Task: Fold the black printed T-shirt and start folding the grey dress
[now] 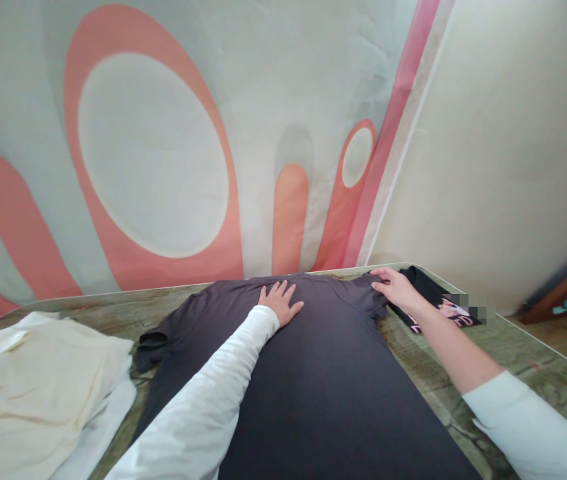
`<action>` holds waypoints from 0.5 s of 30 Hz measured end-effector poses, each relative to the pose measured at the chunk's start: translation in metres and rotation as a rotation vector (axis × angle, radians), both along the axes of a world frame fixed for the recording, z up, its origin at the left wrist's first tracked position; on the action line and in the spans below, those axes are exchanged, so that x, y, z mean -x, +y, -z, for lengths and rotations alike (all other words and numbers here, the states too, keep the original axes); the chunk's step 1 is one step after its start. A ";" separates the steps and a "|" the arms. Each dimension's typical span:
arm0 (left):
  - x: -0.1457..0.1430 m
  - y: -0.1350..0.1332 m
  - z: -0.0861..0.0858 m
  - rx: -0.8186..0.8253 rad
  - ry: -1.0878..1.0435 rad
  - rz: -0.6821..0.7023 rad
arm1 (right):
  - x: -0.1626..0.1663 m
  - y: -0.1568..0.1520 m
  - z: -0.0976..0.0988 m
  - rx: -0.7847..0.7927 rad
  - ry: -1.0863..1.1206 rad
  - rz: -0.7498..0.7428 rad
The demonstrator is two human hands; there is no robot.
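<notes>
A dark grey T-shirt (323, 387) lies spread over the table, its shoulders toward the far edge and its body running down toward me. My left hand (280, 304) rests flat on its upper middle, fingers spread. At the shirt's right sleeve (368, 291), my right hand (397, 288) pinches the fabric near the outer top corner between thumb and fingers. The left sleeve (156, 340) sticks out loosely, its opening facing left.
Cream and white garments (38, 380) lie piled at the left. A folded black garment with a pink print (436, 300) sits at the back right of the wood-patterned table (538, 363). Behind stands a wall covering with coral shapes (256, 133); a plain wall (503, 160) adjoins it.
</notes>
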State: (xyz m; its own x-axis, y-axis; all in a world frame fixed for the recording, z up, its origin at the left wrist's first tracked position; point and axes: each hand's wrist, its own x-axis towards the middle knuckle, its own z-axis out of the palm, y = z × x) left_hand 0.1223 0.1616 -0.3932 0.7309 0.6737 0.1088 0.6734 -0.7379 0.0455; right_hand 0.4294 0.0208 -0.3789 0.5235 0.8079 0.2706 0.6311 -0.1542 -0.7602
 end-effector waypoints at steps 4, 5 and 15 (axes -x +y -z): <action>0.000 0.000 -0.001 -0.005 -0.004 0.004 | 0.000 0.001 -0.001 -0.080 -0.015 -0.022; 0.000 -0.001 -0.001 -0.004 -0.002 0.004 | -0.001 0.001 0.001 -0.064 -0.033 -0.018; 0.000 -0.005 -0.032 0.006 0.036 -0.002 | -0.008 -0.016 -0.009 0.392 0.081 0.057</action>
State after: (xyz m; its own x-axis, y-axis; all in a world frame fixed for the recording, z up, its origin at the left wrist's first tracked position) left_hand 0.1223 0.1561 -0.3608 0.7328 0.6760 0.0783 0.6763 -0.7361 0.0256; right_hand 0.4377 0.0053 -0.3695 0.5777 0.8106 -0.0960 0.5537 -0.4756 -0.6835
